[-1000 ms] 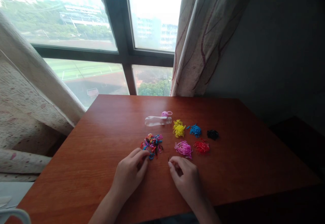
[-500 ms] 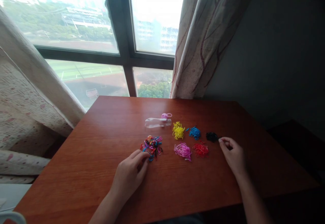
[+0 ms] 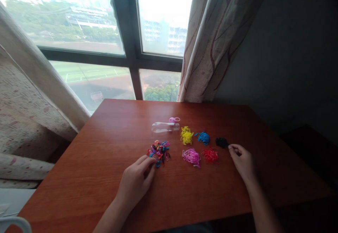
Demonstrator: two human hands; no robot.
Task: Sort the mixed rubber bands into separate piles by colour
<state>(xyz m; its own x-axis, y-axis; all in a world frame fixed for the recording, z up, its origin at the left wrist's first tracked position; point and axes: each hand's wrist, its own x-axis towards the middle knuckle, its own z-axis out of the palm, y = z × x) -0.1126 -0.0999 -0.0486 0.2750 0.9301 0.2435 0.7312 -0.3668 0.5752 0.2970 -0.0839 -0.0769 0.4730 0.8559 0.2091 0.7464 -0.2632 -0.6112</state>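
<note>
On a reddish wooden table point(image 3: 105, 162) lie small rubber bands in heaps. My left hand point(image 3: 136, 182) rests flat on the table, fingers apart, its fingertips touching the mixed-colour heap point(image 3: 158, 151). My right hand point(image 3: 243, 162) lies to the right, fingers curled in a pinch right beside the black heap point(image 3: 221, 142); whether a band is in the pinch I cannot make out. Between them sit a pink heap point(image 3: 191, 156), a red heap point(image 3: 210, 155), a yellow heap point(image 3: 186, 135) and a blue heap point(image 3: 204, 138).
A clear plastic bottle point(image 3: 165, 127) lies on its side behind the heaps, with a pink cap point(image 3: 174, 119) next to it. Curtains point(image 3: 211, 39) hang on both sides of a window point(image 3: 105, 32) behind the table. A dark wall stands to the right.
My right hand went from the table's front centre, near the pink heap, out to the right beside the black heap and has stayed there. My left hand has not moved.
</note>
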